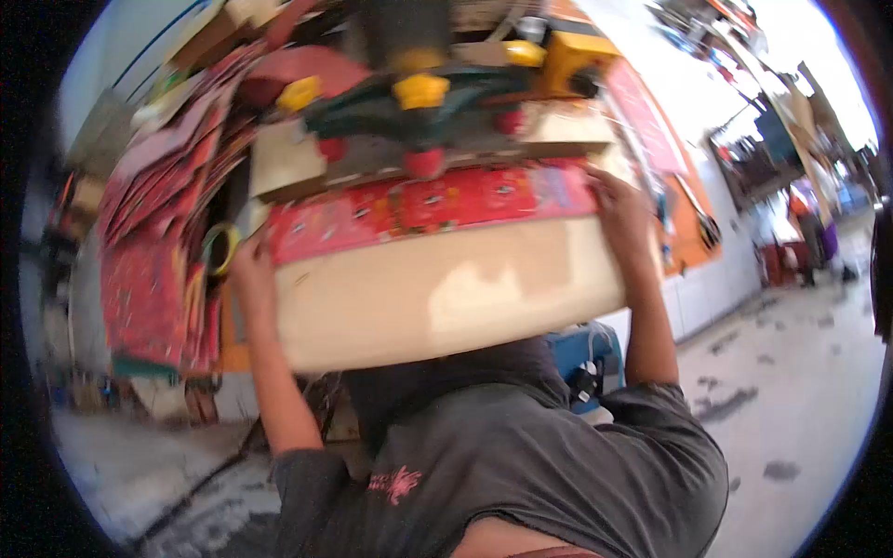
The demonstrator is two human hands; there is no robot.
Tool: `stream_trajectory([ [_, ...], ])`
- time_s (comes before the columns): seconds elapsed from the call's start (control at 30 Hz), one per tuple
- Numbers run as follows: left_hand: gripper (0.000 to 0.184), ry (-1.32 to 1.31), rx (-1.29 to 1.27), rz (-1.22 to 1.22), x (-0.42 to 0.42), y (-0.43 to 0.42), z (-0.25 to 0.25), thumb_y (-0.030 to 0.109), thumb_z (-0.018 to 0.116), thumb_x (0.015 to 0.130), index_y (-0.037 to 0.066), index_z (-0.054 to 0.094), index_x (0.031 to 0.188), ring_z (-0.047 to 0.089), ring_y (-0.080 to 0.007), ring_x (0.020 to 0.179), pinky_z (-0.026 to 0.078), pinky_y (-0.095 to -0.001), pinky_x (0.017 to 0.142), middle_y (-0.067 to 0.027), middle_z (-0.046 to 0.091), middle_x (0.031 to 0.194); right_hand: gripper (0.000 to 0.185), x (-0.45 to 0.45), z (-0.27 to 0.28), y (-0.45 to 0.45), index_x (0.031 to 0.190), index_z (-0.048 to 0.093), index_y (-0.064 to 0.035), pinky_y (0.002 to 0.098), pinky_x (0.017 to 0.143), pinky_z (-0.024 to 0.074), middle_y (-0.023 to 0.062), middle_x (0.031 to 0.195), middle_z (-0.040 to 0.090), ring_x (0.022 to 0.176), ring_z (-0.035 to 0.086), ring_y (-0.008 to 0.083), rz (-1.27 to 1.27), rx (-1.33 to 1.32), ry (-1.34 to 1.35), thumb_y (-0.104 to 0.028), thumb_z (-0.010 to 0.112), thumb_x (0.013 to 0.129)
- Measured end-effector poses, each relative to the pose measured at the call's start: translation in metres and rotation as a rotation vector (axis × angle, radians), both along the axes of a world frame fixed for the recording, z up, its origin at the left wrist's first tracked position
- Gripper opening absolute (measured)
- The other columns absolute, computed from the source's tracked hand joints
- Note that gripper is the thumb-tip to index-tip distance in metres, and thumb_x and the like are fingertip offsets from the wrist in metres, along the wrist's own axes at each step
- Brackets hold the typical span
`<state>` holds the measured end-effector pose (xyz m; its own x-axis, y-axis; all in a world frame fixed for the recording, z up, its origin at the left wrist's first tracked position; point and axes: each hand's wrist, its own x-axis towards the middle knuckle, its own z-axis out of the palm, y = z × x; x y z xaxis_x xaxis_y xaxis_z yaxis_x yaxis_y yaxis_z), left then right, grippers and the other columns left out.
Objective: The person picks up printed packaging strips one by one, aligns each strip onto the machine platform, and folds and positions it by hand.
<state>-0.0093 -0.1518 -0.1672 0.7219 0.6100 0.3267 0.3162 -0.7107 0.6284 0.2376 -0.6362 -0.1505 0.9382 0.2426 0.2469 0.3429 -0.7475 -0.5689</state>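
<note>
A long red printed sheet (446, 206) lies across the pale wooden board (372, 316) in front of me. My left hand (253, 265) is closed on the sheet's left end, fingers pressed together at its edge. At the opposite end, my right hand (619, 205) pinches the sheet's upper right corner. Just behind the sheet stands a dark green machine head (419, 98) with yellow knobs and red pads low over the strip's far edge. Motion blur softens both hands' fingertips.
Stacked red sheets (153, 214) are piled at the left, beside a yellow tape roll (221, 248). Wooden blocks (290, 158) flank the machine. A yellow box (579, 63) sits behind on the right. Scissors-like handles (709, 231) lie at the orange table's right edge.
</note>
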Motion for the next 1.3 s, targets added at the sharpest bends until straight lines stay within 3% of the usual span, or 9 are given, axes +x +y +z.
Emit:
stream_trajectory([
  [0.1,0.032,0.047,0.019,-0.001,0.004,-0.003,0.001,0.019,0.058,0.104,0.000,0.070,0.127,0.069,-0.0334,0.104,0.049,-0.0378,0.096,-0.0238,0.072,0.116,0.029,0.008,-0.013,-0.006,0.117,0.076,-0.0233,0.0457,0.078,0.0551,0.0157,0.097,0.075,0.089,0.072,0.0355,-0.047,-0.122,-0.175,-0.041,0.063,0.098],
  [0.53,0.036,0.031,0.025,-0.026,0.005,-0.012,0.009,0.023,0.058,0.105,-0.004,0.068,0.126,0.069,-0.0323,0.107,0.050,-0.0380,0.097,-0.0229,0.072,0.119,0.031,0.007,-0.007,-0.006,0.114,0.077,-0.0206,0.0460,0.082,0.0532,0.0151,0.097,0.075,0.092,0.071,0.0350,-0.071,-0.113,-0.099,-0.042,0.059,0.100],
  [1.3,0.033,0.004,-0.030,-0.033,0.002,0.001,-0.001,0.019,0.057,0.104,-0.001,0.068,0.129,0.069,-0.0317,0.108,0.049,-0.0360,0.097,-0.0241,0.071,0.119,0.032,0.009,-0.008,-0.006,0.117,0.076,-0.0211,0.0468,0.082,0.0529,0.0168,0.098,0.075,0.093,0.071,0.0361,-0.093,-0.165,-0.079,-0.043,0.059,0.100],
])
